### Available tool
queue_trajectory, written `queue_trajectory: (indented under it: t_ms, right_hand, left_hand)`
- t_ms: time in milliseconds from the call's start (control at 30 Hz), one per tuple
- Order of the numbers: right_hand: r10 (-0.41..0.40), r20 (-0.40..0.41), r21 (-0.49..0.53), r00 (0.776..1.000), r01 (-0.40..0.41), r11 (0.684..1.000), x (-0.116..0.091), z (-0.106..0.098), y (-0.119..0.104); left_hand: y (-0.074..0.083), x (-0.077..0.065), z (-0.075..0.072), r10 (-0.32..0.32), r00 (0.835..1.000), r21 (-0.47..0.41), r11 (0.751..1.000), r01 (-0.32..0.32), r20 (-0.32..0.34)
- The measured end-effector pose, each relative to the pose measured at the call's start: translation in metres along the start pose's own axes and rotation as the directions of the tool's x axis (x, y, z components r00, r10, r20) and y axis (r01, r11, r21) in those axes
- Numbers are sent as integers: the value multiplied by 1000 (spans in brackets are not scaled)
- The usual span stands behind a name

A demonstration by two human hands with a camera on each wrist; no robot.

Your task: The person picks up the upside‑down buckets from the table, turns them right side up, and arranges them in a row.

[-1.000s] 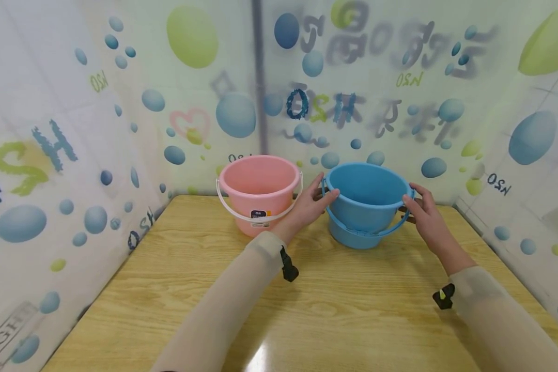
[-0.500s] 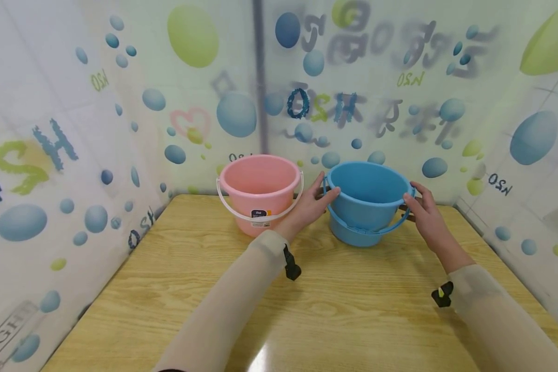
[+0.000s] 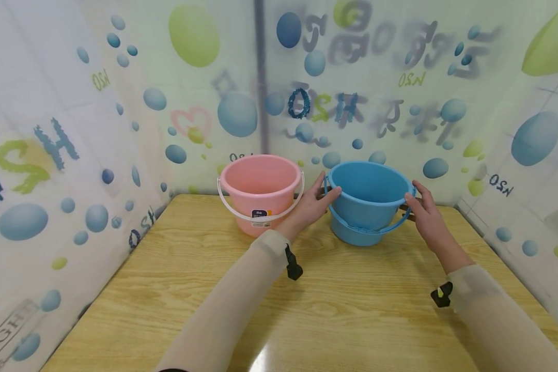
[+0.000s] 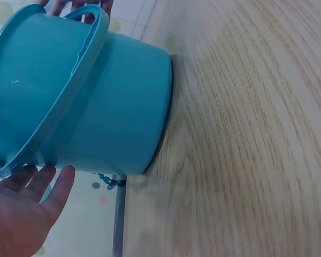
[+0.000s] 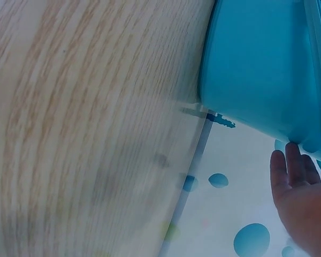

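A blue bucket (image 3: 367, 201) stands upright toward the back right of the table, its blue handle (image 3: 390, 227) hanging down in front. My left hand (image 3: 309, 206) holds its left side, thumb at the rim and fingers against the wall below. On the opposite side my right hand (image 3: 430, 219) grips the rim the same way. The left wrist view shows the bucket's base at the tabletop and the left fingers (image 4: 59, 187) touching the wall under the rim. In the right wrist view, the right fingers (image 5: 294, 166) meet the bucket's side.
A pink bucket (image 3: 260, 181) with a white handle (image 3: 234, 211) and a dark label stands left of the blue one, close beside my left forearm. The wooden table (image 3: 344, 310) is bounded at the back and sides by sheets printed with bubbles (image 3: 237, 114).
The blue bucket has shifted very slightly toward the back, with both hands keeping their hold. The pink bucket stays in place.
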State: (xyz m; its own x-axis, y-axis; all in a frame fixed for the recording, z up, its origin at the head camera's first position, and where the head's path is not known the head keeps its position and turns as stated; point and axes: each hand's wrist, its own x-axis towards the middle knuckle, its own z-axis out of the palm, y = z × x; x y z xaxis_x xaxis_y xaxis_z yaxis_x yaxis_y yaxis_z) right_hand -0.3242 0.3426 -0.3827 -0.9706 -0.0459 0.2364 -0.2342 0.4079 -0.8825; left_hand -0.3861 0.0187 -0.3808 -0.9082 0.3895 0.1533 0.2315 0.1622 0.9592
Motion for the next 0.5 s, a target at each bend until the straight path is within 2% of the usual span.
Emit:
queue_trajectory:
  t_ms: [167,367,500]
  right_hand:
    - [2,12,-6,1000,-2,1000,0,0,0]
    - [25,66,-24,997,-23,999,-7,-6,2]
    - [-11,32,-22,999,11,1000,-18,-9,0]
  left_hand:
    - [0,-2,1,-3,1000,-3,1000,3,-9]
    - [-2,-10,2,-33,999,11,999,33,2]
    - [-2,-19,2,-14,1000,32,999,13,12]
